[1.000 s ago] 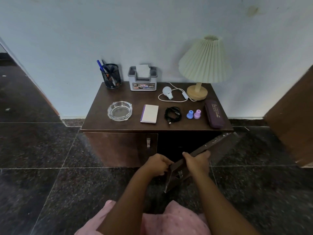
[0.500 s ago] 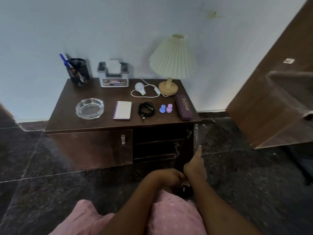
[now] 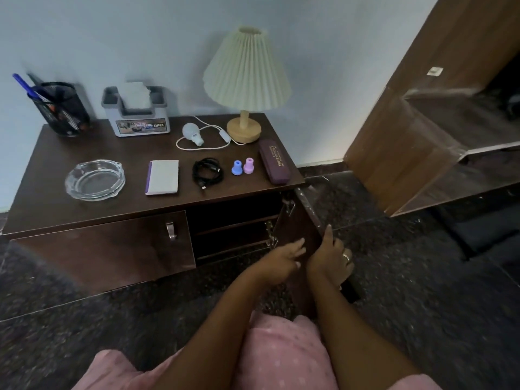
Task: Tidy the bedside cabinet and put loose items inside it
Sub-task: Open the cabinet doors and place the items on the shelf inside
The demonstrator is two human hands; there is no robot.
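Note:
The dark wooden bedside cabinet has its right door swung wide open, showing dark shelves inside. My right hand grips the door's free edge, thumb up along it. My left hand rests with straight fingers on the door's inner face. Loose on top lie a glass ashtray, a white notebook, a coiled black cable, a blue cap, a pink cap and a purple case.
Along the back of the top stand a pen holder, a grey tissue box, a corded bulb and a pleated lamp. A brown wooden unit stands right of the cabinet. My pink-clad knees are close in front.
The right door has swung from half open to fully open. My right hand stayed on its edge; my left hand left the handle and now lies on the inner face.

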